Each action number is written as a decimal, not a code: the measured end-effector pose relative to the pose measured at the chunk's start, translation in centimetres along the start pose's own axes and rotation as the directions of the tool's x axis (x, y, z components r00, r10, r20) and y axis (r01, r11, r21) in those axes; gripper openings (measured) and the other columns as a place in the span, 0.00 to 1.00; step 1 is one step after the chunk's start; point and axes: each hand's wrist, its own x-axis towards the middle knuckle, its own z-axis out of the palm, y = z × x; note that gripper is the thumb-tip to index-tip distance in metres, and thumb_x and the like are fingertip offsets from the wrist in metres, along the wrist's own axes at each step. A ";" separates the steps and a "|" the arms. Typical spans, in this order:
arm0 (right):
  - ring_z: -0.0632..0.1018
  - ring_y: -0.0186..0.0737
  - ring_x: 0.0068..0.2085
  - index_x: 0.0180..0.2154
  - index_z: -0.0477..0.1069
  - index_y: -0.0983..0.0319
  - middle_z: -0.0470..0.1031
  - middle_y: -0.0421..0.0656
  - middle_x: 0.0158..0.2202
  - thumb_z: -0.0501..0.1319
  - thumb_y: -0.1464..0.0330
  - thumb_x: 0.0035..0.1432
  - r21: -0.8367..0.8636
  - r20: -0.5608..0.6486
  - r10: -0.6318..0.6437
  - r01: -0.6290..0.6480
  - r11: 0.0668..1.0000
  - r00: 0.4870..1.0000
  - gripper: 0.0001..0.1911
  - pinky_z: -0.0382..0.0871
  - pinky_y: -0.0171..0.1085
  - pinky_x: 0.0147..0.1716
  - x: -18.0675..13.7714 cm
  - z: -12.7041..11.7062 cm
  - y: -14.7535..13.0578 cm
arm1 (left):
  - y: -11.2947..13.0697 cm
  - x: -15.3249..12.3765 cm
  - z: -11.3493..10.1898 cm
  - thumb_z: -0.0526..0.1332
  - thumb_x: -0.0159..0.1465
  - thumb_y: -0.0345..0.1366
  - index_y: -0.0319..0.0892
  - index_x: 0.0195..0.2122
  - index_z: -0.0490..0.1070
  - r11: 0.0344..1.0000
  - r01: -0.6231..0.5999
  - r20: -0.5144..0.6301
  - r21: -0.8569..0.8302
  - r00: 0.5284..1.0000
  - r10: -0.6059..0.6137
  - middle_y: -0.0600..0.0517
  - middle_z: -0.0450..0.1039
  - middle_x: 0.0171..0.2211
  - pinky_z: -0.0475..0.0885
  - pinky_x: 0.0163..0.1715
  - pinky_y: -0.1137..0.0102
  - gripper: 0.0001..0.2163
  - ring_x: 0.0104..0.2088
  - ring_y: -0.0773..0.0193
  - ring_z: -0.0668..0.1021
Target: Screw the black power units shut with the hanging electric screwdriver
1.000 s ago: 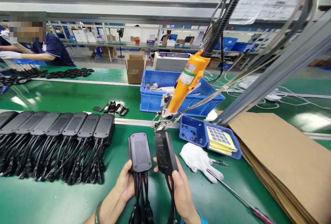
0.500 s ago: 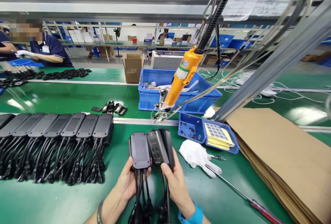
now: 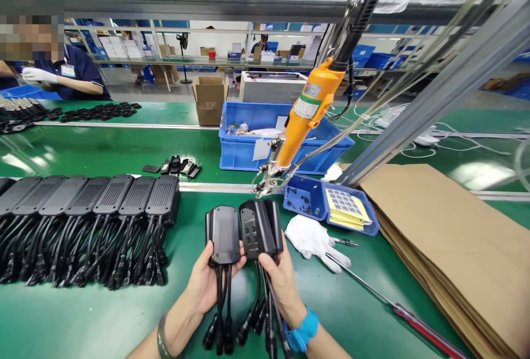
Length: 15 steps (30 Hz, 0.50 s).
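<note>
My left hand grips a black power adapter with its ribbed face up and its cables hanging down. Beside it, my right hand grips a second black adapter, tilted with its underside towards me, cables trailing below. The two adapters sit side by side, almost touching, above the green bench. An orange electric screwdriver hangs from above, its tip just above and right of the right-hand adapter.
A row of several finished black adapters lies at left. A small blue tray holds screws and yellow labels. White glove, red-handled screwdriver, brown cardboard sheets, blue bin. A person in blue works at far left.
My right hand has turned its adapter and brought it in close beside the left one. Both hands have drawn slightly nearer together; the hanging screwdriver has swung a little.
</note>
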 end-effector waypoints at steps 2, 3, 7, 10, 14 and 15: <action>0.71 0.53 0.61 0.67 0.49 0.57 0.64 0.52 0.64 0.67 0.55 0.55 -0.100 0.004 -0.078 0.078 0.992 0.997 0.44 0.68 0.53 0.60 -0.2 0.1 0.1 | -0.1 0.1 -0.1 0.74 0.54 0.51 0.34 0.45 0.79 1.000 0.010 0.004 0.005 1.000 -0.010 0.40 0.78 0.47 0.63 0.64 0.53 0.26 0.54 0.48 0.76; 0.67 0.54 0.64 0.67 0.49 0.56 0.60 0.51 0.66 0.69 0.57 0.52 -0.196 0.018 -0.138 0.139 0.971 0.990 0.47 0.64 0.54 0.63 -0.3 0.3 0.1 | -0.3 0.1 -0.1 0.74 0.54 0.50 0.36 0.45 0.79 0.999 -0.024 -0.022 0.041 0.999 0.025 0.41 0.78 0.48 0.61 0.65 0.54 0.25 0.56 0.47 0.74; 0.57 0.56 0.69 0.68 0.49 0.53 0.53 0.49 0.69 0.74 0.65 0.46 -0.461 0.078 -0.228 0.238 0.855 0.970 0.53 0.52 0.57 0.68 -0.4 1.3 0.2 | -1.3 -0.1 -0.1 0.74 0.56 0.43 0.48 0.55 0.74 0.949 -0.238 -0.084 0.205 0.962 0.259 0.49 0.71 0.59 0.51 0.69 0.60 0.26 0.66 0.53 0.63; 0.64 0.54 0.66 0.68 0.47 0.55 0.56 0.51 0.67 0.74 0.62 0.45 -0.315 0.024 -0.152 0.152 0.937 0.988 0.55 0.61 0.55 0.65 -0.2 1.2 0.2 | -1.0 -0.3 -0.3 0.73 0.58 0.45 0.48 0.54 0.75 0.978 -0.156 -0.014 0.136 0.987 0.160 0.49 0.72 0.58 0.52 0.69 0.58 0.24 0.66 0.53 0.63; 0.77 0.50 0.55 0.67 0.45 0.59 0.70 0.54 0.59 0.74 0.58 0.46 -0.043 -0.031 -0.132 0.131 0.990 0.991 0.56 0.74 0.47 0.55 -0.2 0.8 -0.2 | 0.2 -0.5 -0.6 0.69 0.61 0.46 0.41 0.49 0.79 0.997 0.005 0.158 -0.077 0.987 0.008 0.47 0.75 0.54 0.58 0.67 0.59 0.19 0.60 0.53 0.71; 0.79 0.49 0.52 0.67 0.45 0.60 0.73 0.53 0.57 0.75 0.58 0.46 -0.010 -0.035 -0.133 0.132 0.991 0.991 0.56 0.76 0.46 0.52 -0.4 0.8 -0.4 | 0.4 -0.5 -0.6 0.68 0.63 0.46 0.40 0.50 0.78 0.993 0.022 0.210 -0.116 0.978 0.003 0.48 0.75 0.55 0.59 0.66 0.61 0.19 0.59 0.54 0.73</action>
